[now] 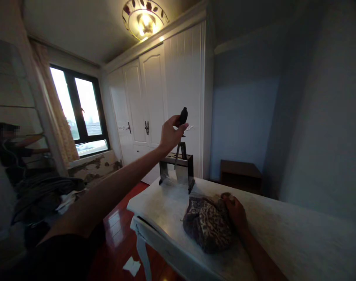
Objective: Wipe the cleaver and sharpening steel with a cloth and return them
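My left hand point(172, 132), arm stretched out, is closed round the black handle of a sharpening steel point(178, 151). Its thin metal rod points down and slightly left, over a knife rack point(190, 168) with dark sides and a clear front. Another black handle point(183, 150) sticks up from the rack. On the near part of the table lies a bunched cloth point(208, 224) with a dark brown and pale mottled pattern. The fingers of my right hand point(235, 212) are closed on its upper right edge.
The white table point(271, 226) has a curved leg and a front edge above the red floor point(116, 230). White paper point(132, 266) lies on the floor. A tall wardrobe point(183, 78) and a brown cabinet point(240, 168) stand behind. At left, dark clothes point(45, 195) are piled near a mirrored person.
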`<state>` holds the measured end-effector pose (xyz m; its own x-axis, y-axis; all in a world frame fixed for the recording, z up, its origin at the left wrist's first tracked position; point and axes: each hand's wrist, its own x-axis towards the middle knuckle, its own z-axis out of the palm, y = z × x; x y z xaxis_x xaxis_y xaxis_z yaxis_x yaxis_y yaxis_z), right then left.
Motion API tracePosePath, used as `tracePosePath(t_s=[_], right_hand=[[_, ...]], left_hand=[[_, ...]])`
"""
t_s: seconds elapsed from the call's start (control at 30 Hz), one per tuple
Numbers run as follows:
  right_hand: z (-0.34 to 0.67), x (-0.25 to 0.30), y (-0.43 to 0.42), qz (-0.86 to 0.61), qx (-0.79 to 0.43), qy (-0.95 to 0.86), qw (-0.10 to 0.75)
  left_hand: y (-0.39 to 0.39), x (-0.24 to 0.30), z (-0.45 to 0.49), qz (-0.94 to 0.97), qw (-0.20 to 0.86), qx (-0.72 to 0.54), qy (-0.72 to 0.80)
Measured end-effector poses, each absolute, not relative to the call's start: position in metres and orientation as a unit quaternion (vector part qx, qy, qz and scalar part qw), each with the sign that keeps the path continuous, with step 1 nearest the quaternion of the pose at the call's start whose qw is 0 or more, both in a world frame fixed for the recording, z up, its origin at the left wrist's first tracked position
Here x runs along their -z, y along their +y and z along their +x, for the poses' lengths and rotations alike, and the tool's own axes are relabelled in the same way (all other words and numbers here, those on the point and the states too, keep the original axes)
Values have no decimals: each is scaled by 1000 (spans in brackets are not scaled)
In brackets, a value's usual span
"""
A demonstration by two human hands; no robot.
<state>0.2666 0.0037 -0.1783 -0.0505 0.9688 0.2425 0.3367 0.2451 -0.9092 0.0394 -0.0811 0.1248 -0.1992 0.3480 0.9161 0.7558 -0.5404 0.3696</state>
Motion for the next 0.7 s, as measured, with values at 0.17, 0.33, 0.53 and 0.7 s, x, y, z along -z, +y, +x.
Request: tracePosePath(t_s=[0.17,0.33,0.53,0.7], right_hand=[[270,179,-3,-510,-340,-631,476],[274,182,-4,-498,-343,-613,508],[283,182,-3,-466,-408,-549,562],[288,187,7,-436,-513,-426,604]], left_hand=[[-104,-82,62,-623,96,648,-428],[-116,-47,92,-636,34,670,-380],[-110,-6,127,-613,-51,711,-341],[-95,23,144,-570,-68,761,-304]])
